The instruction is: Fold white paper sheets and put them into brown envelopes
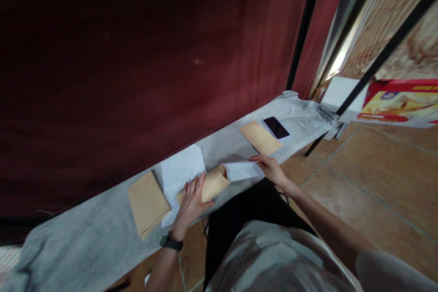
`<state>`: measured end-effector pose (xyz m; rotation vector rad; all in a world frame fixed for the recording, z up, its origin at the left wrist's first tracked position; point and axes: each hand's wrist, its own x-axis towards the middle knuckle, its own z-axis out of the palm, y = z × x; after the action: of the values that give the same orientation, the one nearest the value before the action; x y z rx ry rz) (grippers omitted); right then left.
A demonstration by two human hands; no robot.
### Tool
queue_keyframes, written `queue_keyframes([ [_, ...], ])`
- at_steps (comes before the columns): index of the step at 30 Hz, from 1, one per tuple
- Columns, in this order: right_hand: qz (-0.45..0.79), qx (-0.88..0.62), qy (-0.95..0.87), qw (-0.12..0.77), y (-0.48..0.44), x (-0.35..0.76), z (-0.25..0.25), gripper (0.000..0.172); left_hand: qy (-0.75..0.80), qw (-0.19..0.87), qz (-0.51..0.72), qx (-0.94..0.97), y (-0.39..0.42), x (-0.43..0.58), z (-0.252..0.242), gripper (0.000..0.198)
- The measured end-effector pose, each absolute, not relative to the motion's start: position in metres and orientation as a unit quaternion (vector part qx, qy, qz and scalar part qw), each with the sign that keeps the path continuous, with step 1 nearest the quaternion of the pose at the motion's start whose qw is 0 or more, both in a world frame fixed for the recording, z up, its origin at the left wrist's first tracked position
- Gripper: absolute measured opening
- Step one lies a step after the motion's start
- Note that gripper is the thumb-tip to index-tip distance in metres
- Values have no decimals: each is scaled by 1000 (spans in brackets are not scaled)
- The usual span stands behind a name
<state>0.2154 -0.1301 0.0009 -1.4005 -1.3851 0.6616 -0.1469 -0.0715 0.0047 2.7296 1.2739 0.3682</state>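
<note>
My left hand (193,199), a dark watch on its wrist, grips a brown paper envelope (215,184), fingers over its top and thumb along the near edge. The envelope's mouth gapes toward the right. In my right hand (271,169) a folded white sheet of paper (243,171) is pinched by its right end. The sheet's left end is at the envelope's mouth; how far inside it reaches is hidden. Beneath and behind my left hand lies a stack of white paper (181,166). Left of that is a pile of brown envelopes (148,203).
Everything lies on a narrow bench covered with grey cloth (85,223). A single brown envelope (260,138) and a phone (276,127) rest at its right part. A dark red curtain-like surface (153,54) rises behind. Black metal posts and a red-and-yellow box (400,102) stand to the right.
</note>
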Motion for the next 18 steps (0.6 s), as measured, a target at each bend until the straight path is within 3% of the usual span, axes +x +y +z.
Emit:
queue_keyframes([
  [11, 298, -588, -498, 564, -124, 213, 2, 29, 429, 48, 126, 893, -70, -144, 8, 108],
  [18, 303, -561, -590, 495, -127, 221, 1, 29, 431, 9, 114, 895, -68, -142, 8, 111],
])
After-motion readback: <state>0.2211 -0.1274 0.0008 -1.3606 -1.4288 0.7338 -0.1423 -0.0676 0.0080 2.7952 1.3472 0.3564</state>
